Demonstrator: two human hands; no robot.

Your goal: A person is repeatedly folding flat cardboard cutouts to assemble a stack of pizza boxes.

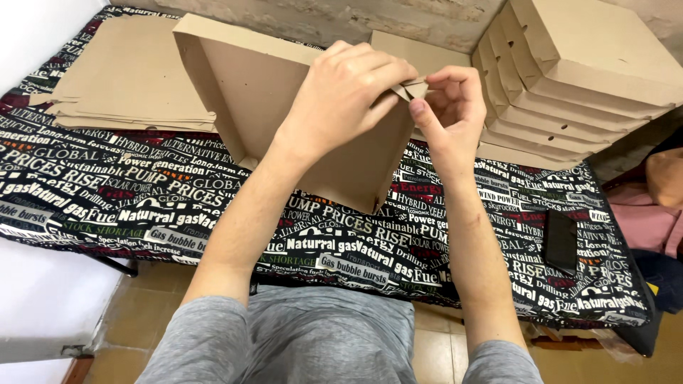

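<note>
Box folding under way: left hand and right hand are pinching one corner flap of the half-formed cardboard box, tilted up at table centre. Finished boxes are stacking at 2 o'clock; flat blanks are waiting at 10 o'clock.

Plain brown cardboard box, black tablecloth patterned with white, red and green lettering
</note>
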